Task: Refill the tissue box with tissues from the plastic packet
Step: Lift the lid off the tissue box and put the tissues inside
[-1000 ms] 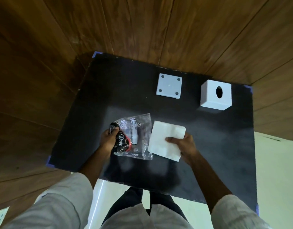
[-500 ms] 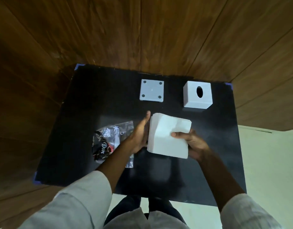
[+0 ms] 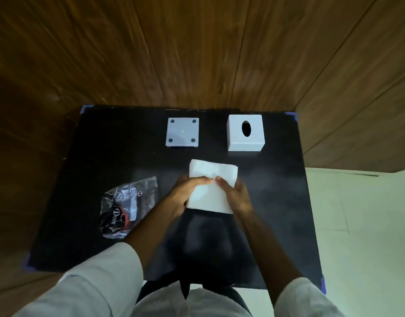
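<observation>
A white stack of tissues (image 3: pixel 211 177) lies in the middle of the black table (image 3: pixel 110 143). My left hand (image 3: pixel 184 194) grips its left edge and my right hand (image 3: pixel 237 194) grips its right edge, with both thumbs meeting on top. The plastic packet (image 3: pixel 128 205), clear with dark print, lies flat and apart to the left. At the back right stands the white tissue box (image 3: pixel 246 133) with an oval slot in its top. Its flat white base plate (image 3: pixel 182 132) with dark corner dots lies separately to the left of it.
Wooden wall panels rise right behind the table's far edge. Pale floor tiles (image 3: pixel 357 225) show to the right. Blue tape marks the table's corners.
My left hand let go of the plastic packet and moved right onto the tissue stack. Both hands now hold the stack, which has shifted slightly toward the back.
</observation>
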